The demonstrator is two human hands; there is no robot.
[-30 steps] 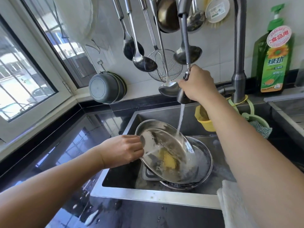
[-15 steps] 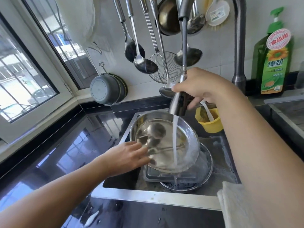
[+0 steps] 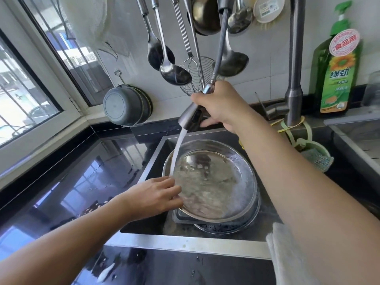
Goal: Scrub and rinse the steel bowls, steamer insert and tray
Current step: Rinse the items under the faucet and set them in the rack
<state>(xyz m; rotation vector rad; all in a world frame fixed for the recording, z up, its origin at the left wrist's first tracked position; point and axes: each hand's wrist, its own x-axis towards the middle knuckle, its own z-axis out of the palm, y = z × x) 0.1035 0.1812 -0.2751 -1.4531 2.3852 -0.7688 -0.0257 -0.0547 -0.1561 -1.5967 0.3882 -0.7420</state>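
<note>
A shallow steel bowl (image 3: 213,182) sits tilted in the sink (image 3: 185,243), resting on a rectangular tray (image 3: 181,218) and a round steel piece (image 3: 226,226) underneath. My left hand (image 3: 156,196) grips the bowl's near left rim, fingers curled over the edge. My right hand (image 3: 220,103) grips the pull-out spray head (image 3: 190,115) above the sink's back edge. Water (image 3: 177,149) streams from it onto the bowl's left inner side and spreads across the bottom.
Ladles, spoons and a wire skimmer (image 3: 191,73) hang on the wall behind the hose. The faucet column (image 3: 294,79) and a green dish soap bottle (image 3: 337,68) stand at the right. A grey pot (image 3: 123,105) hangs at the left; a white cloth (image 3: 283,254) lies at the sink's right front corner.
The spray head swung left, its stream moving from the bowl's middle to its left side. The bowl tilted flatter and sits lower. My left hand still holds the rim.
</note>
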